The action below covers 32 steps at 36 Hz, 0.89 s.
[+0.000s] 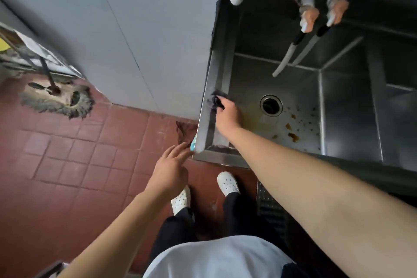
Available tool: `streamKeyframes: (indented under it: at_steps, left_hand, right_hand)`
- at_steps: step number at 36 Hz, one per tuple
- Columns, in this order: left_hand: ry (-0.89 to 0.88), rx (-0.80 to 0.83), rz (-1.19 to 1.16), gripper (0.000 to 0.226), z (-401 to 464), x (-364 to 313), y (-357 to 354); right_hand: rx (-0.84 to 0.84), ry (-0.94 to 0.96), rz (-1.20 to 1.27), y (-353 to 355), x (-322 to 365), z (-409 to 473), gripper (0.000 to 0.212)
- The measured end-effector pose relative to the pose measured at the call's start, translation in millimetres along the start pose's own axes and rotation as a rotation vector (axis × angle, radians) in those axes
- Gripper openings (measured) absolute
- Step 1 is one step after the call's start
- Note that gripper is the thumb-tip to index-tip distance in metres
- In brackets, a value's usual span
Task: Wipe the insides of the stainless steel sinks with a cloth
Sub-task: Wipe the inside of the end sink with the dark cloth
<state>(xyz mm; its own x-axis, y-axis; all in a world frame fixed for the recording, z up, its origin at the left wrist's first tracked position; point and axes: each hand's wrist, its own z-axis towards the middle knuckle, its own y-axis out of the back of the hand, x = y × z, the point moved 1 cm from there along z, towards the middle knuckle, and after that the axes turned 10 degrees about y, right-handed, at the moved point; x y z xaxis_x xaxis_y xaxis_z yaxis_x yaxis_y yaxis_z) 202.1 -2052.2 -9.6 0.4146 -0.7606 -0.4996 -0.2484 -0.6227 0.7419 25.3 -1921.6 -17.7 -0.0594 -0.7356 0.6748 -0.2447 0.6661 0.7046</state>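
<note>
My white shirt (216,257) lowest in frame, my right hand (226,111) clenched on a dark cloth (214,97) pressed to the sink's (293,88) left inner wall, beside the drain (271,105), brown stains (293,136) near it, my left hand (170,168) open, fingers spread, just off the sink's front-left corner.

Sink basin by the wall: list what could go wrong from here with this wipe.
1. The right hand presses the dark cloth on the left wall of the sink, while brown stains lie across the floor near the drain; they may get missed.
2. A dirty cloth could smear those stains.
3. The hanging hoses might snag an arm reaching deeper.
</note>
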Motion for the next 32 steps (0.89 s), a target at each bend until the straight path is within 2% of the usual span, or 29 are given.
streamKeyframes:
  at_steps: [3, 6, 8, 10, 11, 13, 15, 17, 20, 22, 24, 27, 32]
  left_hand:
    - [0.012, -0.117, -0.159, 0.058, 13.2, -13.4, 14.7]
    - [-0.025, -0.232, -0.269, 0.04, 34.9, -37.2, 24.0]
    - [0.001, -0.231, -0.303, 0.035, 53.1, -53.7, 25.0]
    - [0.032, -0.192, -0.293, 0.04, 69.9, -69.9, 22.0]
    - [0.036, -0.174, -0.264, 0.043, 78.2, -77.6, 19.7]
    - [0.035, -0.15, -0.149, 0.05, 93.3, -91.8, 14.7]
    - [0.037, -0.135, -0.006, 0.057, 107.9, -103.8, 7.7]
    - [0.037, -0.122, 0.112, 0.064, 121.2, -115.0, -1.8]
    - [0.045, -0.118, 0.254, 0.074, 140.3, -131.6, -17.5]
    - [0.041, -0.151, 0.351, 0.078, 154.5, -141.5, -25.6]
    - [0.034, -0.199, 0.451, 0.08, 170.3, -148.0, -29.0]
    - [0.062, -0.247, 0.514, 0.086, 198.4, -152.2, -31.5]
    - [0.144, -0.359, 0.575, 0.084, 216.3, -151.4, -48.1]
  right_hand:
    - [0.08, 0.117, -0.088, 4.8, -10.2, -24.1, 0.039]
    - [0.255, 0.176, -0.089, 21.7, -28.6, -56.4, 0.044]
    - [0.42, 0.191, -0.066, 40.6, -44.5, -70.2, 0.048]
    - [0.481, 0.187, 0.034, 66.1, -58.4, -72.0, 0.05]
    - [0.446, 0.166, 0.115, 78.3, -64.9, -69.3, 0.046]
    - [0.247, 0.06, 0.314, 100.5, -81.5, -59.1, 0.032]
    - [0.004, -0.16, 0.547, 119.0, -106.6, -44.0, 0.02]
    - [-0.166, -0.41, 0.785, 134.5, -137.1, -28.4, 0.018]
    - [-0.292, -0.615, 0.887, 155.3, -185.2, -4.9, 0.011]
    - [-0.351, -0.669, 0.828, 164.0, -215.2, 11.7, 0.01]
    - [-0.393, -0.665, 0.736, 169.4, -243.2, 33.8, 0.02]
    - [-0.381, -0.559, 0.588, 177.9, -280.8, 84.1, 0.037]
    - [-0.218, -0.211, 0.15, 185.3, -306.5, 192.8, 0.021]
